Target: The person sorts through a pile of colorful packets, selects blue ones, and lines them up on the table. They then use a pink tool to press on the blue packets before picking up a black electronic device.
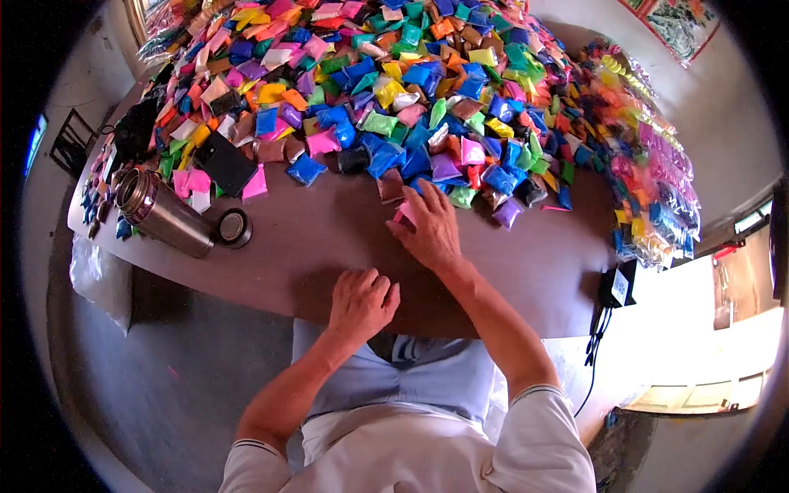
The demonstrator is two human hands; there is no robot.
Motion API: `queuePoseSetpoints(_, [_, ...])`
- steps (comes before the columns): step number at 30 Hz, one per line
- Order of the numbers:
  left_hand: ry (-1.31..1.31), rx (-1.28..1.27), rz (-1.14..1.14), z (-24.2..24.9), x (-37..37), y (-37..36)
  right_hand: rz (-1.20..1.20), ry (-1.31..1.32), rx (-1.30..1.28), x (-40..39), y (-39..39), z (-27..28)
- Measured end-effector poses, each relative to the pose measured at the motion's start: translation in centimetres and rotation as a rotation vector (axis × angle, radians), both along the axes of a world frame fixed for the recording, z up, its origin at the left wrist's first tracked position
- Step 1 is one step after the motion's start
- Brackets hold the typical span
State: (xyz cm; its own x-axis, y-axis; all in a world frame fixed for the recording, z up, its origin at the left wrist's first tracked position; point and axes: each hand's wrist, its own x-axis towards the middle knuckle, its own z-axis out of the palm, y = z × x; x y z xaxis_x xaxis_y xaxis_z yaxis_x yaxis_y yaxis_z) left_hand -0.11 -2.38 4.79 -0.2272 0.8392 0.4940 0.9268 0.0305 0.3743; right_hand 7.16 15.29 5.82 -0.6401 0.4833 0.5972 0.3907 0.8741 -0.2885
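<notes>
A large heap of small coloured packets (386,90) covers the back of the brown table (271,246). My right hand (429,226) reaches to the front edge of the heap, its fingers bent around a small pink packet (406,215) that shows partly under them. A brown packet (390,186) lies just beyond its fingertips. Near the table's front edge, my left hand (362,302) rests with its fingers curled in; nothing shows in it.
A steel flask (168,215) lies tilted at the left, beside its round lid (234,228) and a black phone (225,164). Bagged packets (649,164) are piled at the right. A black box with cables (617,286) sits at the right table edge.
</notes>
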Motion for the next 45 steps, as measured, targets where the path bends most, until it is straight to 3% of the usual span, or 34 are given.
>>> queuePoseSetpoints(3, [0.016, 0.005, 0.009, 0.0, -0.1, 0.2, 0.008, -0.03, 0.042, -2.2, 0.3, 0.0])
queuePoseSetpoints(5, [-0.045, 0.065, -0.023, -0.4, -0.2, 0.2, 0.04, 0.01, -0.069, -3.9, 1.4, 0.2])
queuePoseSetpoints(9, [-0.058, 0.034, -0.019, 0.2, -0.3, 0.0, 0.008, 0.084, 0.096, -7.2, 3.6, -0.8])
queuePoseSetpoints(18, [-0.078, 0.061, 0.024, -0.9, -0.1, -0.2, -0.271, 0.215, -0.061, -10.4, 3.9, -1.1])
queuePoseSetpoints(21, [-0.096, -0.073, 0.021, -0.5, -0.3, 0.0, -0.291, 0.215, -0.214, -11.1, 6.0, -1.6])
queuePoseSetpoints(23, [-0.146, 0.028, 0.016, -0.1, -0.4, 0.0, -0.158, 0.333, -0.528, -10.6, 7.5, -2.0])
queuePoseSetpoints(24, [-0.144, 0.029, 0.01, -0.1, -0.5, 0.1, 0.061, 0.53, -0.723, -9.4, 6.5, -0.4])
queuePoseSetpoints(25, [-0.184, 0.052, 0.023, -0.2, -0.6, 0.0, 0.052, 0.532, -0.722, -8.4, 5.8, 0.6])
queuePoseSetpoints(27, [-0.235, 0.068, 0.024, -0.2, -0.7, -0.1, 0.197, 0.635, -1.029, -6.1, 4.9, 1.3])
queuePoseSetpoints(32, [-0.631, 0.056, 0.05, -0.1, -1.3, -0.8, 0.367, 0.673, -1.473, 0.1, 0.5, 2.1])
queuePoseSetpoints(34, [-0.777, 0.068, 0.028, 0.1, -1.5, -0.8, 0.393, 0.62, -1.513, 2.1, -0.2, 0.4])
queuePoseSetpoints(36, [-0.793, 0.054, -0.018, -0.1, -1.6, -0.7, 0.412, 0.588, -1.657, 3.6, -2.3, 0.2])
queuePoseSetpoints(39, [-0.801, 0.026, -0.057, -0.1, -1.6, -0.7, 0.513, 0.591, -1.627, 4.2, -4.2, -1.4])
queuePoseSetpoints(41, [-0.553, 0.029, -0.017, 0.1, -1.5, -0.6, 0.519, 0.569, -1.636, 4.6, -5.1, -1.7])
queuePoseSetpoints(45, [-0.441, 0.022, -0.034, 0.0, -1.4, -0.4, 0.517, 0.512, -1.577, 4.2, -5.1, -1.1])
